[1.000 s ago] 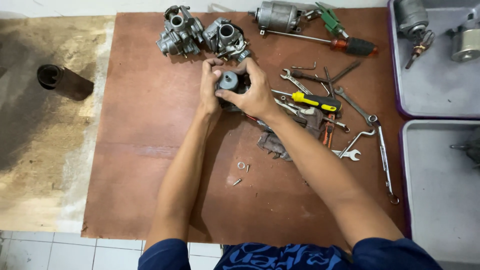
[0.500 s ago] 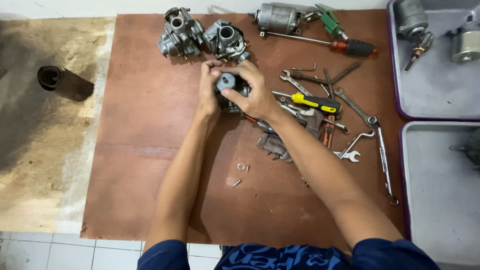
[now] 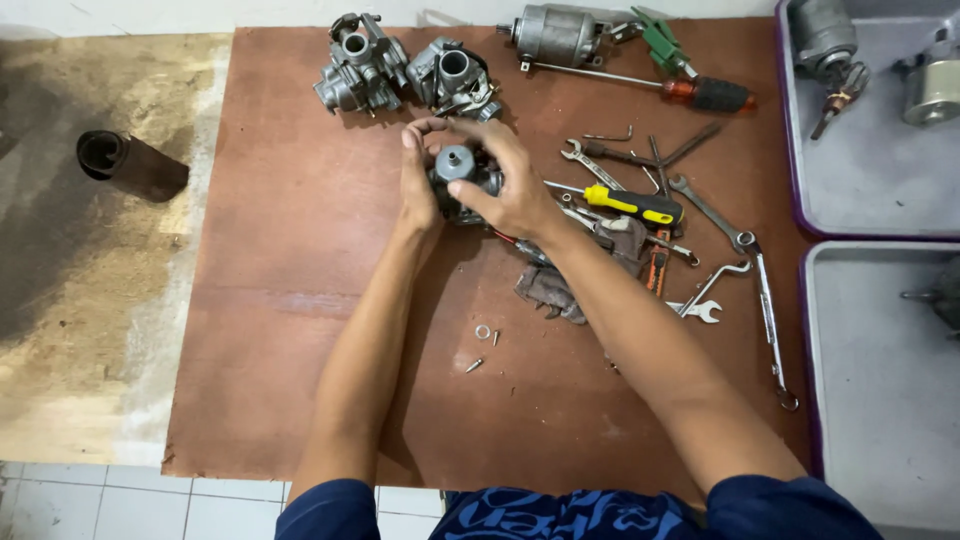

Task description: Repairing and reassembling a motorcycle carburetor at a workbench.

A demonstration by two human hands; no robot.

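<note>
Little has shifted since the earlier frames: only the fingers are seen to have crept slightly around a small carburettor (image 3: 462,180), which is kept at the same spot above the far middle of the brown board (image 3: 280,330). It is cradled from the left by the left hand (image 3: 418,188), fingers curled and closed against its body, while the right hand (image 3: 505,185) is arched over it, fingertips clamped on its top and side, apparently so that the round grey cap is left facing up and the casting steadied. Two more carburettors (image 3: 405,70) of dull cast metal are set behind it, beside a ribbed cylindrical starter motor (image 3: 560,35). To the right, within easy reach, a yellow-handled screwdriver (image 3: 630,205), a red-and-black-handled screwdriver (image 3: 700,93) and several slim steel spanners (image 3: 740,240) are laid out, with a crumpled dirty rag (image 3: 560,285) under the forearm. Small screws and a washer (image 3: 482,340) are grouped on the board near the person, well apart from the tools. A dark tube (image 3: 125,162) is left on the stained wooden surface at left.
</note>
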